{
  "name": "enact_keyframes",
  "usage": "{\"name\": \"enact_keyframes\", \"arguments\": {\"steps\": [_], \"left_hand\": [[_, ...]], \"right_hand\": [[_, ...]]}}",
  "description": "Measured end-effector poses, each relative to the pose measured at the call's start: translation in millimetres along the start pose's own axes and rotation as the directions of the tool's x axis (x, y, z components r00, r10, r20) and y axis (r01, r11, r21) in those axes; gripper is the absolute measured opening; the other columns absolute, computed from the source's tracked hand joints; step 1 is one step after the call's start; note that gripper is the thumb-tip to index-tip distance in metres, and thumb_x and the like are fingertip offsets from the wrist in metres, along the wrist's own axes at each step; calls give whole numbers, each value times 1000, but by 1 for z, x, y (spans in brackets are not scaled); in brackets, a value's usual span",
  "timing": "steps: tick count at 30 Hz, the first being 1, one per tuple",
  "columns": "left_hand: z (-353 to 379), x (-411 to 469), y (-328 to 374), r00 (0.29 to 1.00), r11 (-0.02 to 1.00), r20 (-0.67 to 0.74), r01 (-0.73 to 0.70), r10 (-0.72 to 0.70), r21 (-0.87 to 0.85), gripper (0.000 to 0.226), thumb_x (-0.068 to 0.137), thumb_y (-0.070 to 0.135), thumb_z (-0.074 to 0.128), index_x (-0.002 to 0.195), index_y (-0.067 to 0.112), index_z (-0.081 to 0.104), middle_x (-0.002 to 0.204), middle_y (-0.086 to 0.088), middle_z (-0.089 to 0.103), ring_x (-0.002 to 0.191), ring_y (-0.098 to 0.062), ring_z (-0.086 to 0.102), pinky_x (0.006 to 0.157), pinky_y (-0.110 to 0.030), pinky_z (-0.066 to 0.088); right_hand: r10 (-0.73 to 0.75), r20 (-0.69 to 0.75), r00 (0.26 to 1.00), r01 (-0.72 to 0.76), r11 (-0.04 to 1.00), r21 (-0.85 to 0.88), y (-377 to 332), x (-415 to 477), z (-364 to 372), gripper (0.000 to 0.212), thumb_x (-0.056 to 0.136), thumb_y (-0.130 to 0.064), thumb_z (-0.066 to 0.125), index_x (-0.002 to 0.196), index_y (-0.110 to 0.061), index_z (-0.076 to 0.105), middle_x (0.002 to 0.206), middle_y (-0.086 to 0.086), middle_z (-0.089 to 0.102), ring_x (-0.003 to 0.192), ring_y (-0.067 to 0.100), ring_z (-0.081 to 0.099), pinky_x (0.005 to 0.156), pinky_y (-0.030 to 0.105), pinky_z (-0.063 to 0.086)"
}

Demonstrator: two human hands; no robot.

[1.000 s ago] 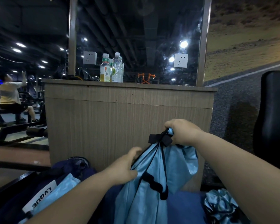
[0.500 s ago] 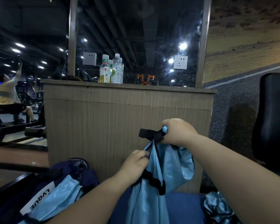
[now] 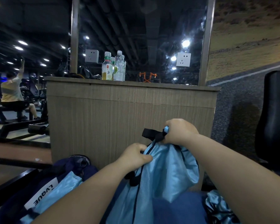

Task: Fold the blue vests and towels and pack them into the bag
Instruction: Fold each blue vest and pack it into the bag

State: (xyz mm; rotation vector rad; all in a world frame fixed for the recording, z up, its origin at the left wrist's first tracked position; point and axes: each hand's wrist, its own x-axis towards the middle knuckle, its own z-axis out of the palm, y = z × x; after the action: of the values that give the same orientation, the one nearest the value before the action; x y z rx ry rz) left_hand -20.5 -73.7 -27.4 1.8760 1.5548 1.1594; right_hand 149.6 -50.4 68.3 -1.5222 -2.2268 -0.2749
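both hands are up before the wooden counter (image 3: 129, 113), gripping one blue vest (image 3: 165, 175) that hangs from them: the right hand (image 3: 179, 133) fists its top by the black strap (image 3: 150, 133), the left hand (image 3: 136, 156) pinches an edge just below. the dark bag (image 3: 71, 164) sits lower left, with blue fabric (image 3: 61, 188) showing in it. the slick-looking cloth may slip from that pinch, so the fold goes crooked.

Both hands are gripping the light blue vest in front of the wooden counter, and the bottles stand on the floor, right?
No: in the head view the bottles stand on top of the wooden counter, not the floor. The rest holds.
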Motion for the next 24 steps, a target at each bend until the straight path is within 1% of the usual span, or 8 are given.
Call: {"name": "enact_keyframes", "arguments": {"steps": [3,6,9,14,17,19,21,24], "left_hand": [[-10,-4,-4,989,997,143,35,-44,64,4,78,18,66,79,20,69,72,9,67,66,-6,63,61,-21,49],[-14,-3,-7,978,994,202,32,-53,105,13,77,19,66,89,17,72,84,1,73,73,-9,68,68,-26,54],[-14,1,-12,992,989,128,2,-21,146,18,76,24,71,91,13,70,90,-5,73,76,-14,69,70,-30,56],[-9,2,-22,1000,994,8,-21,20,110,32,75,29,78,79,4,60,70,4,59,60,-6,53,56,-21,42],[-2,1,-29,999,964,-22,-42,49,261,30,74,37,72,81,10,60,72,1,59,61,-11,51,57,-27,42],[3,-2,-30,995,950,-52,-60,80,307,25,77,35,69,80,12,61,72,-1,61,59,-12,52,55,-28,43],[6,-4,-28,997,942,-25,-61,73,330,22,79,33,69,85,13,66,80,-4,69,64,-16,61,58,-30,51],[7,-6,-25,991,916,127,-18,-36,400,31,77,37,70,98,14,70,97,-4,72,86,-20,69,73,-39,57]], "right_hand": [[11,14,1000,-11,1000,1,7,0,1,37,68,-47,80,76,-24,52,81,-6,59,70,11,54,55,28,41],[3,40,999,-2,1000,-11,7,-1,2,42,65,-51,83,77,-25,52,80,-8,58,73,12,55,57,28,41],[0,23,1000,0,1000,9,5,-1,1,36,69,-43,81,76,-23,52,79,-7,57,73,14,55,58,29,42],[8,-24,1000,-8,1000,-1,10,-1,-5,22,79,-23,67,69,-26,47,79,-5,57,70,14,54,56,29,43],[4,-53,999,-5,1000,-8,10,0,-3,23,80,-16,61,67,-26,45,76,-6,54,67,13,52,54,28,40],[13,-74,997,-11,1000,21,9,0,-3,21,80,-14,59,68,-26,46,77,-6,55,68,13,53,54,29,41],[17,-83,996,-15,999,31,10,0,-5,22,80,-13,59,68,-26,47,78,-6,54,68,13,53,53,28,42],[16,-83,996,-14,1000,21,11,-1,-8,27,80,-11,59,65,-27,44,75,-7,52,64,11,50,50,26,38]]}}
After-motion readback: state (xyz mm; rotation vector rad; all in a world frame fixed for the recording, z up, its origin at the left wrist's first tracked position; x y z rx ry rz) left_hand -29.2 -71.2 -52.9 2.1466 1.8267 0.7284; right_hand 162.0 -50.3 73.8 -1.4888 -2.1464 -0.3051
